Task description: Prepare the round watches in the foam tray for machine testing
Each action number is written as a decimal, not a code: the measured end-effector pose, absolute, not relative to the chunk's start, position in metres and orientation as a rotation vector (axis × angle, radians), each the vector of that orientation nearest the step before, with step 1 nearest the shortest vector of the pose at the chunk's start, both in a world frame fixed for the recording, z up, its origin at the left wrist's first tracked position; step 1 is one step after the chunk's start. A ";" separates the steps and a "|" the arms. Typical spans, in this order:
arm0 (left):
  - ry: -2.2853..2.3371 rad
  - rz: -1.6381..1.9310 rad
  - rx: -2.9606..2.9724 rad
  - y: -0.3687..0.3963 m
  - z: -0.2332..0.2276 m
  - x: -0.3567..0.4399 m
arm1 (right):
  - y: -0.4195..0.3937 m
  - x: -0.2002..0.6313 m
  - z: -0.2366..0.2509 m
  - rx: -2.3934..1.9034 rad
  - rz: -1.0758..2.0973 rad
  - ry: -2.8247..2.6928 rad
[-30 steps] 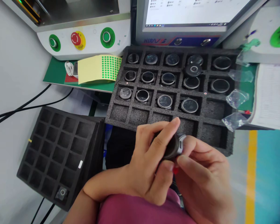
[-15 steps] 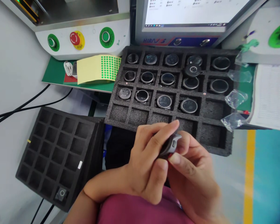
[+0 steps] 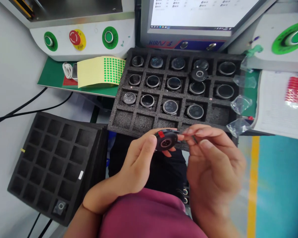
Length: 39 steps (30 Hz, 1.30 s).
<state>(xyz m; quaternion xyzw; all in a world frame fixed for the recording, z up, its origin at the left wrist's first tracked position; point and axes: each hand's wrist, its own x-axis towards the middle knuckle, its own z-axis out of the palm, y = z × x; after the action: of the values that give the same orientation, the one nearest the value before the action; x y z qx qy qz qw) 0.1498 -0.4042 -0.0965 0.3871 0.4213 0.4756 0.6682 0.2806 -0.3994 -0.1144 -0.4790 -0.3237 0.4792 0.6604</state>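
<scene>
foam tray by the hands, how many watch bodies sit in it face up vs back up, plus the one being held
In the foam tray:
Face up watch bodies: 14
Back up watch body, lying across a divider: 1
Held watch body, back up, in the left hand, with the right hand at its edge: 1
Total: 16

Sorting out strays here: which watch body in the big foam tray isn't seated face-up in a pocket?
The dark one in the fourth column, lying back-up across the divider between the two top rows; the others sit glass-up inside pockets of the foam tray.
</scene>
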 end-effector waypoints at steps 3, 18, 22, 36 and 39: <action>0.979 1.009 0.932 -0.401 -0.097 0.149 | -0.399 0.281 -0.116 -1.102 1.103 -0.772; 1.041 0.875 1.461 -0.401 -0.093 0.154 | -0.406 0.282 -0.117 -0.970 1.440 -0.819; 1.035 0.936 1.648 -0.400 -0.094 0.155 | -0.408 0.276 -0.116 -0.888 1.374 -0.793; 1.166 0.973 2.128 -0.403 -0.098 0.152 | -0.406 0.254 -0.109 -0.634 1.387 -0.459; 1.175 1.034 2.212 -0.404 -0.101 0.155 | -0.406 0.253 -0.106 -0.616 1.417 -0.425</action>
<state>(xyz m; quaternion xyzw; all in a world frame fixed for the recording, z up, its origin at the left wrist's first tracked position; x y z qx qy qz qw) 0.1547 -0.4041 -0.1006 0.7974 0.4236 0.3728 0.2140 0.2534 -0.4062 -0.1064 -0.2761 -0.1906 0.6351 0.6957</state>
